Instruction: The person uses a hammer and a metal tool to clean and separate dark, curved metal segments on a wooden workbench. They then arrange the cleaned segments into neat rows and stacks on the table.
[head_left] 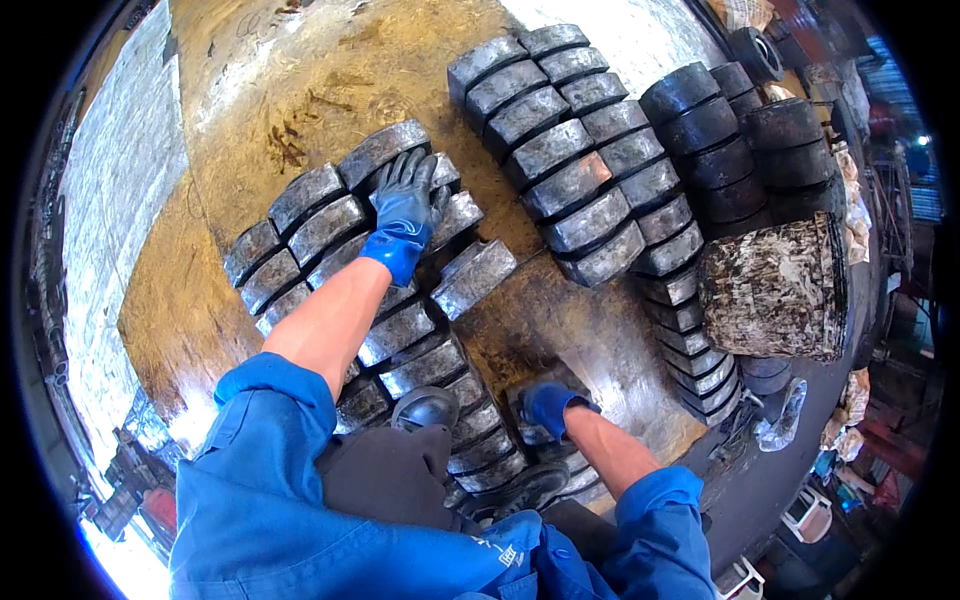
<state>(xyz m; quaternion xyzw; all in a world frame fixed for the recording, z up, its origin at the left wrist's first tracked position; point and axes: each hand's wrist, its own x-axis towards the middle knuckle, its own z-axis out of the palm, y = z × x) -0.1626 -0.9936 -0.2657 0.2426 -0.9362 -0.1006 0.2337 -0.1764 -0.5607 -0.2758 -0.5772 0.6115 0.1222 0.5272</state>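
Head view: gloved left hand [405, 215] rests spread flat on grey metal blocks [330, 225] at centre; right hand [545, 408] grips one block [535, 425] lower down.

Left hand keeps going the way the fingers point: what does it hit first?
Likely the grey metal block at the far end of the near row; the left hand fingertips already lie on or just above it. Beyond is the rusty plate. Depth unclear.

The left hand [405, 210] covered part of the grey metal discs [330, 225] beneath it. The right hand [545, 408] hid whatever its fingers gripped. Below the left hand, lower disc rows vanished behind the blue sleeves [260, 480]. Right of it, shelf clutter [870, 400] was too blurred to identify
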